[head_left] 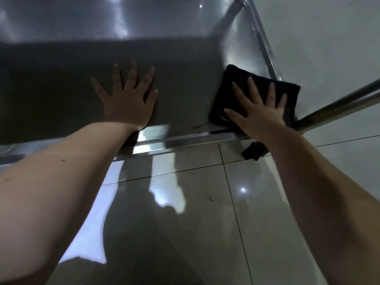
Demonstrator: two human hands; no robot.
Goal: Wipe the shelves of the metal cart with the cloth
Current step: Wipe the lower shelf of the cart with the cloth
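A steel cart shelf fills the upper half of the head view, its raised front rim running across the middle. A dark folded cloth lies flat in the shelf's near right corner. My right hand presses on the cloth with straight, spread fingers. My left hand rests flat on the bare shelf to the left, fingers spread, holding nothing.
A round steel cart leg slants across the right, just beside the cloth. A black caster wheel sits under the shelf's front right corner. Glossy grey floor tiles lie below. A pale wall stands to the right.
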